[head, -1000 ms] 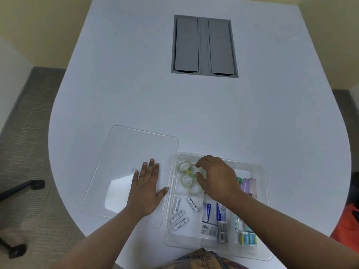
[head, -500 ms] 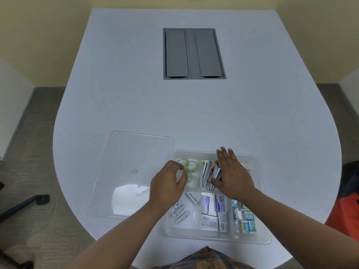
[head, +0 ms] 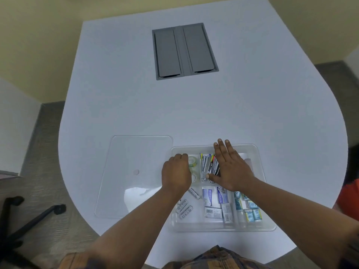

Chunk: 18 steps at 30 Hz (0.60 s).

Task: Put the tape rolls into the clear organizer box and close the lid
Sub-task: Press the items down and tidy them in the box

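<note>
Clear organizer box (head: 270, 228) lower right of frame. Left hand (head: 175, 174) curled over tape rolls (head: 193, 162) in its upper-left compartment; grip not discernible. Right hand (head: 230, 167) spread flat on pens (head: 207, 166). Next, probably: fetch lid (head: 136, 152), centre-left on desk (head: 194, 113).

the organizer box (head: 260, 228) sits on the tabletop (head: 194, 113) at its near edge, with the lid (head: 132, 162) lying flat just left of it. inside, the tape rolls (head: 193, 162) fill the far-left compartment, the batteries (head: 184, 209) the near-left one, and a floor box (head: 184, 51) is set into the tabletop far behind.
</note>
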{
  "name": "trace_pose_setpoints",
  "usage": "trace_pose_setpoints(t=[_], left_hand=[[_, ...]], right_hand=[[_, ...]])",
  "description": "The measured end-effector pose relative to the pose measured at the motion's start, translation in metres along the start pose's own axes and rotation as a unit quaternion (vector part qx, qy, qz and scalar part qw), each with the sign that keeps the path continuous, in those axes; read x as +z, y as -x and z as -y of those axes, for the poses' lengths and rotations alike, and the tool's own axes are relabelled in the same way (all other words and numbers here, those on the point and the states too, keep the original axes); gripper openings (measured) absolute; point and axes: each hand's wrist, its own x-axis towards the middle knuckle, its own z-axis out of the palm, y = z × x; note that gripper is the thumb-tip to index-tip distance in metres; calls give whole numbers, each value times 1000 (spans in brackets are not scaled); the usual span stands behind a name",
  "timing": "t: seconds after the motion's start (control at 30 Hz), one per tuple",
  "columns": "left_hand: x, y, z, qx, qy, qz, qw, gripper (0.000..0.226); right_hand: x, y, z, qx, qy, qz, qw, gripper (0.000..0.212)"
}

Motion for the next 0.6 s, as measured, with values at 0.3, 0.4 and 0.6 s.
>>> trace_pose_setpoints(t=[0.3, 0.4, 0.6], left_hand=[[2, -3, -1, -41, -27, 16, 999, 31], [4, -2, 3, -34, 36, 32, 998, 33], [8, 0, 7, -19, 57, 62, 996, 50]], right_hand=[[1, -4, -4, -2, -14, 29, 999, 107], [1, -5, -4, -3, -12, 34, 999, 107], [-1, -4, -4, -3, -13, 37, 999, 107]])
